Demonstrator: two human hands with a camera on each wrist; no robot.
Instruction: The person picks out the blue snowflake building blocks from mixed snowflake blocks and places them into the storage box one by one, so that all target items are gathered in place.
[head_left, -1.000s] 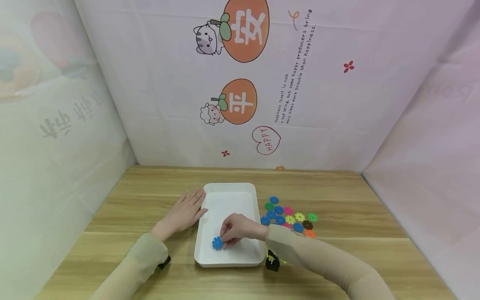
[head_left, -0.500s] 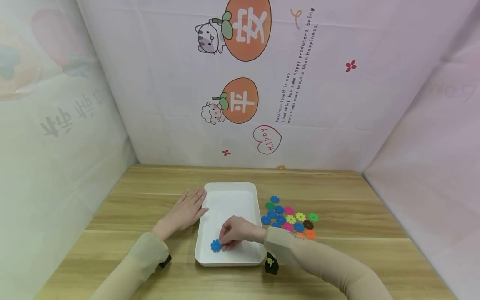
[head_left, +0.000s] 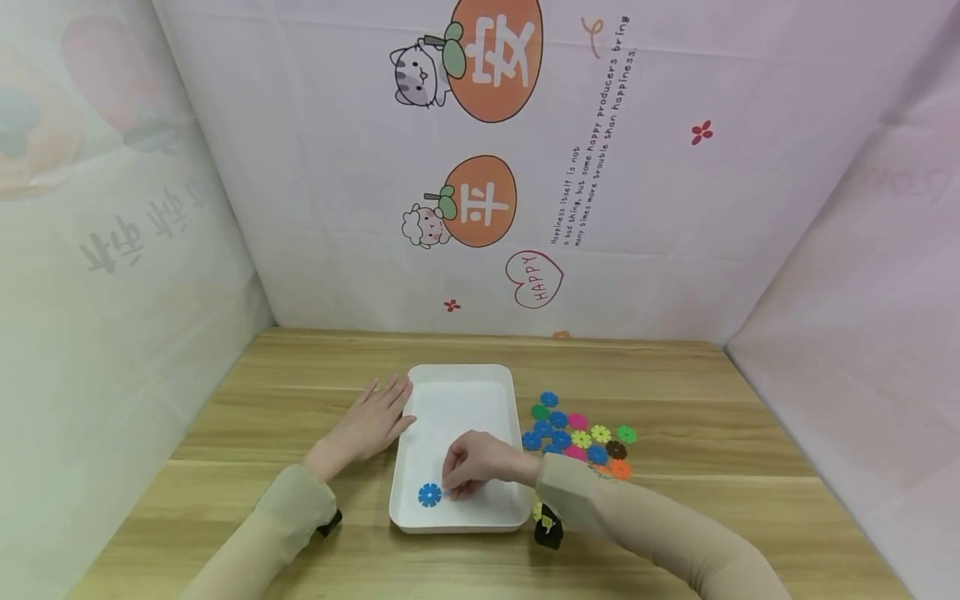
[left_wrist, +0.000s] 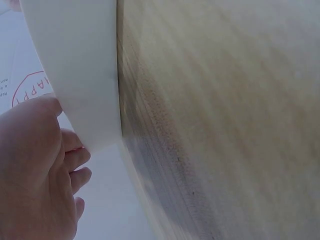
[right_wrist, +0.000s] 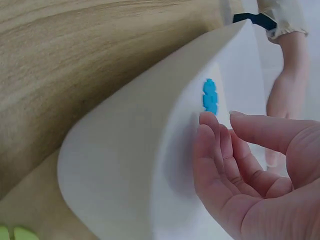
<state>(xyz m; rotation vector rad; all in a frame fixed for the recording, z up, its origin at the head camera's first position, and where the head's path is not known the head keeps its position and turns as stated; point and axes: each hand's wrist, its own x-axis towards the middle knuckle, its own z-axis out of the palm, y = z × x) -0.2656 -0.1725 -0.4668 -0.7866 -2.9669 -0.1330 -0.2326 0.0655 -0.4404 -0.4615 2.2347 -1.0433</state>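
The blue disc lies flat in the white tray, just beyond the fingertips of the right hand, on the side toward the left hand. The right hand is loosely bent; in its wrist view thumb and fingertips stand slightly apart with nothing seen between them. Whether a fingertip brushes the disc's edge, I cannot tell. The left hand has its fingers spread nearly straight along the tray's near-side rim, thumb over the edge.

The step looks like setting the disc down. To do it well, lift the right fingertips straight up so that none catches the notched edge and drags the disc, and keep the left hand's pressure light, since the tray could slide or tip under a firm push. On the tabletop, loose discs lie beyond the right hand's wrist, outside the tray; the right sleeve passes close by, so raising it would avoid sweeping them.
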